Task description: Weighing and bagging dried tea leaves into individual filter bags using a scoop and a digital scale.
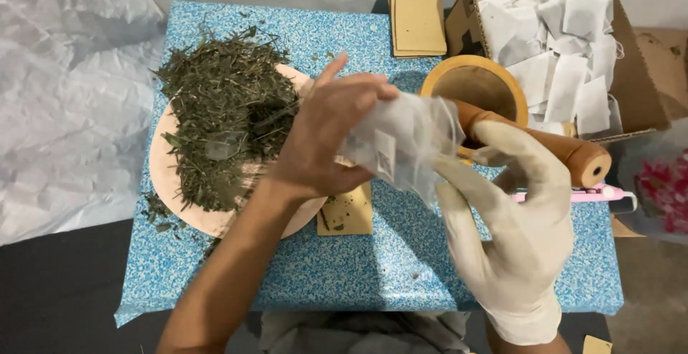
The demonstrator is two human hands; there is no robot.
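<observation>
My bare left hand (326, 135) grips a small white mesh pouch (401, 139) above the middle of the blue speckled table (387, 268). My right hand (512, 218), in a whitish glove, pinches the pouch's lower right edge with thumb and fingers. The pouch is blurred. Left of my hands a pale round tray (161, 175) carries a heap of dried green herbs (222, 110), with a small clear scoop (223, 145) lying in it. A tan paper envelope (347, 214) with herb crumbs lies under my left wrist.
A wooden mortar (476, 82) with a pestle (573, 155) stands behind the pouch. A cardboard box (638, 74) of several white pouches sits at the back right, a stack of tan envelopes (417, 17) beside it. A pink-handled tool (595, 193) lies at right. Crumpled plastic sheet (64, 96) covers the left.
</observation>
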